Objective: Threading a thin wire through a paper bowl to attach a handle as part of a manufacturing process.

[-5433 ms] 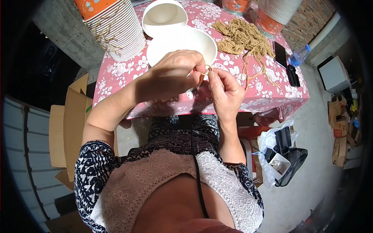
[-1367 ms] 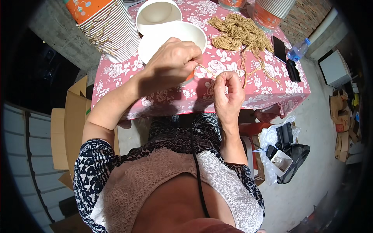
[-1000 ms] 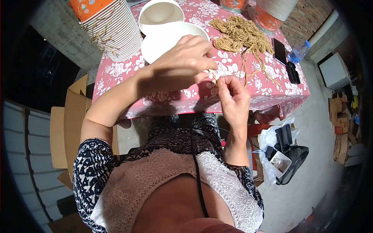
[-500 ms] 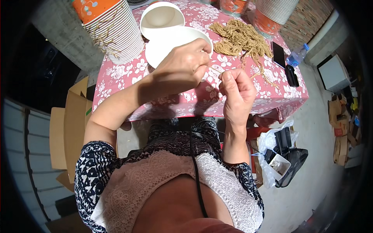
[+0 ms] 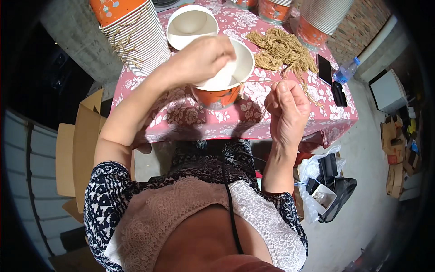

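Note:
An orange paper bucket (image 5: 217, 99) with a white inside stands tilted near the table's front edge. Over its mouth, my left hand (image 5: 206, 60) is closed with its fingers curled; what they hold, if anything, is hidden. To the right of the bucket, my right hand (image 5: 290, 103) pinches a thin tan string (image 5: 256, 82) between thumb and forefinger. That string runs left to the bucket's rim, where a short end hangs down. Just behind the first bucket lies a second white-lined bucket (image 5: 192, 26), its mouth toward me. A tangled heap of tan string (image 5: 286, 51) is beyond my right hand.
A tall stack of nested buckets (image 5: 136, 43), with string bits along its rims, rises at the left. Another stack (image 5: 322, 20) stands at the back right. A phone (image 5: 324, 69), a black case (image 5: 339, 94) and a plastic bottle (image 5: 347, 71) line the right edge of the flowered tablecloth (image 5: 174, 119).
My hands have moved apart: the left went left over the bucket, the right shifted right with the string. The front bucket's orange side and rim now show.

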{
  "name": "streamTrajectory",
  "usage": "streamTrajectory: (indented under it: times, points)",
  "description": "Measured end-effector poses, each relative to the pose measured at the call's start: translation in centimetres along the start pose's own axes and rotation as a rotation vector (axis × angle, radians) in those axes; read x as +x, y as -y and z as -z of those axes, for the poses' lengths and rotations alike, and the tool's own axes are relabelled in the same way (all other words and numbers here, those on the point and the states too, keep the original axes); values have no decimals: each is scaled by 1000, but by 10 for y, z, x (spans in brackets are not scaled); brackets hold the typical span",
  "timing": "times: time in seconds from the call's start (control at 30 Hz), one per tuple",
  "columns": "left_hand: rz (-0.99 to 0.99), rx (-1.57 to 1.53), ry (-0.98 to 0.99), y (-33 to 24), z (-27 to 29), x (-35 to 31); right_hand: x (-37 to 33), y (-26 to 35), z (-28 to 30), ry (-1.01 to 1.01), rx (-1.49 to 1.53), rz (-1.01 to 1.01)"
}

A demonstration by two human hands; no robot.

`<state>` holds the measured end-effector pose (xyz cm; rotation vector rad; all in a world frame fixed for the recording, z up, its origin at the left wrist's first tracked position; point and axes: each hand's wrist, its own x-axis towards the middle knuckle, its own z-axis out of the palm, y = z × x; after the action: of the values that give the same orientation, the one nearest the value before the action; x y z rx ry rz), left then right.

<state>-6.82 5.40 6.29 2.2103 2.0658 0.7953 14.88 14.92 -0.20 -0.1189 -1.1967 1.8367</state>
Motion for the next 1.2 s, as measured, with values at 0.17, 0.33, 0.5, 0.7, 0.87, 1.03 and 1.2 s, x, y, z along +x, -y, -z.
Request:
streamTrajectory:
  times: [0.17, 0.33, 0.5, 0.7, 0.87, 1.03, 1.2]
  points:
    - [-251, 382, -90, 36, -15, 33, -6, 3, 1, 35, -61, -67]
    - [-31, 436, -13, 47, -23, 39, -16, 8, 3, 81, -46, -96]
    - [173, 573, 21, 36, -7, 24, -25, 17, 10, 123, 0, -123]
    - [457, 539, -167, 23, 7, -3, -32, 21, -2, 180, -39, -92]
    - [659, 193, -146, 33, 6, -25, -30, 18, -11, 141, -144, -30]
    - [684, -411, -409, 40, -16, -56, -19, 25, -15, 62, -145, 20]
    - [833, -755, -633, 6, -32, -70, -27, 15, -27, 270, 41, 4]
